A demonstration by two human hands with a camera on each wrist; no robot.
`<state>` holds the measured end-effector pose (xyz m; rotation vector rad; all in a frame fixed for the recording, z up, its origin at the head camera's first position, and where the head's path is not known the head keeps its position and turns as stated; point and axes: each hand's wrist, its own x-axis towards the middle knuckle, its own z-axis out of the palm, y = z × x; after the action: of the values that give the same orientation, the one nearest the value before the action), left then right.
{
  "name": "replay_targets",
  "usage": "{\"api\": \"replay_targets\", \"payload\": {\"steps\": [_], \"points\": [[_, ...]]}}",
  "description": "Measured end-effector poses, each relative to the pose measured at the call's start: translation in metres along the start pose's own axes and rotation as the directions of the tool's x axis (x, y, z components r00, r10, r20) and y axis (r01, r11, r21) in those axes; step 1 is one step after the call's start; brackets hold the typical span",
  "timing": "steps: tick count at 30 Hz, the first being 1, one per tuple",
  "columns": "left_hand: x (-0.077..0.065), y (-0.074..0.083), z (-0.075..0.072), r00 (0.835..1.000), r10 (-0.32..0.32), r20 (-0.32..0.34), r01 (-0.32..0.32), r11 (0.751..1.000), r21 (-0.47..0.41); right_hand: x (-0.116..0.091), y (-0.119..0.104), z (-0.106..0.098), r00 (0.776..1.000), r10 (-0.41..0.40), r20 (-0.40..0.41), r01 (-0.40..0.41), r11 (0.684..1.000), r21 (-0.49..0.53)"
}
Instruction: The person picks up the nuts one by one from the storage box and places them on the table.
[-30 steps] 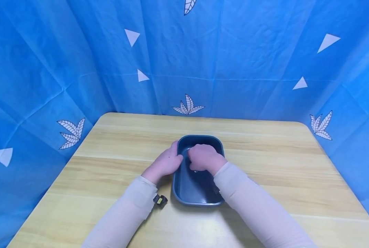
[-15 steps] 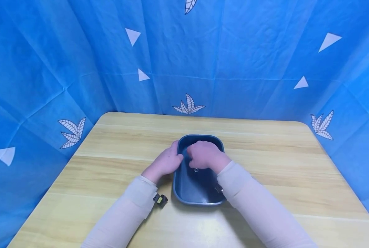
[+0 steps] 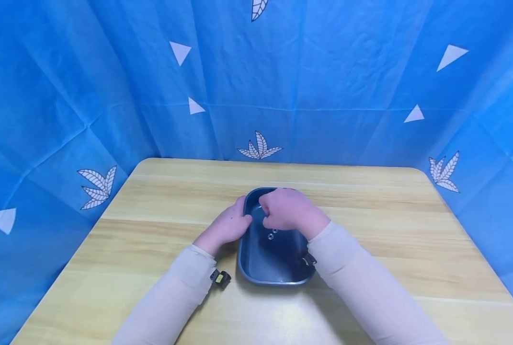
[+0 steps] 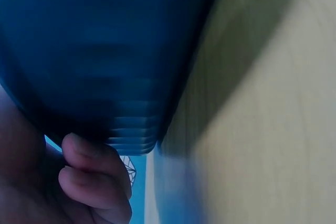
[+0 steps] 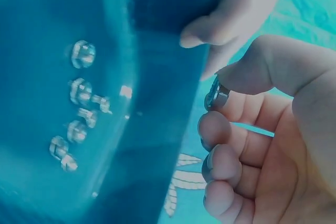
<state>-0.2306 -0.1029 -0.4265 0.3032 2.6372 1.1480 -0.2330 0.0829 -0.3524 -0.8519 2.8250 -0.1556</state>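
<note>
A dark blue rectangular plastic tray with raised walls is in the middle of the head view. My left hand grips its left wall, thumb over the rim and curled fingers against the outer side in the left wrist view. Over the tray's far half is my right hand. Between thumb and index finger it pinches a small shiny metal nut, seen in the right wrist view. Several more metal nuts lie loose on the tray floor; the hand hides most of them from the head view.
The tray stands on a light wooden table. A blue patterned cloth hangs behind and at both sides. Small black wrist cameras sit at the sleeves, the right one overlapping the tray's near right edge.
My right hand has risen slightly and moved a little away and to the right, uncovering nuts on the tray floor. My left hand keeps its grip on the tray.
</note>
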Motion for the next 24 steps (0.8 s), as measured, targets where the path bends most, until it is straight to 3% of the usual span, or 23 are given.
{"api": "replay_targets", "payload": {"steps": [7,13,24], "points": [[-0.002,-0.002,-0.001,1.0,-0.002,-0.012,0.002,1.0,-0.001,-0.011,0.002,-0.014,0.999,-0.018,-0.046,0.021,0.998,0.058],[-0.002,-0.003,-0.001,1.0,0.004,-0.018,-0.004,1.0,0.003,-0.023,0.011,-0.024,0.997,0.013,-0.073,-0.005,0.995,0.099],[-0.001,-0.001,0.001,1.0,0.007,-0.024,-0.007,1.0,-0.004,-0.034,0.043,-0.021,0.99,0.077,-0.116,-0.06,0.988,0.144]]}}
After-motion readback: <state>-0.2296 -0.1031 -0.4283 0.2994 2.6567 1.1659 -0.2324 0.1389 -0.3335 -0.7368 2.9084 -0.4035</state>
